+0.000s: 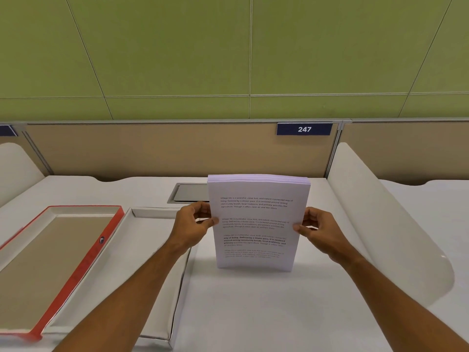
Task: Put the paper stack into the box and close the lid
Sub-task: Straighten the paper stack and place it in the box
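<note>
Standing on its lower edge on the white desk [253, 313], the thick stack of white printed paper [256, 222] is pinched upright between both hands: the left hand [190, 227] grips its left edge and the right hand [317, 229] its right edge, thumbs on the printed face. This looks like the squaring step, so I would tap the bottom edge flat, keep the grip even on both sides so no sheets fan out, then tip the stack level and carry it left to the shallow open white cardboard box [152, 217], lowering it square to the walls. The red-rimmed box lid [58, 262] lies upturned just left of the box, ready for closing. The top sheet repeats a paragraph beginning "Village life is a peaceful, close-knit, and nature-connected way of living"; its lowest block is too faint to read. A blue plate [304, 129] on the far partition reads "247", and the lid's rim bears a small round logo I cannot make out.
</note>
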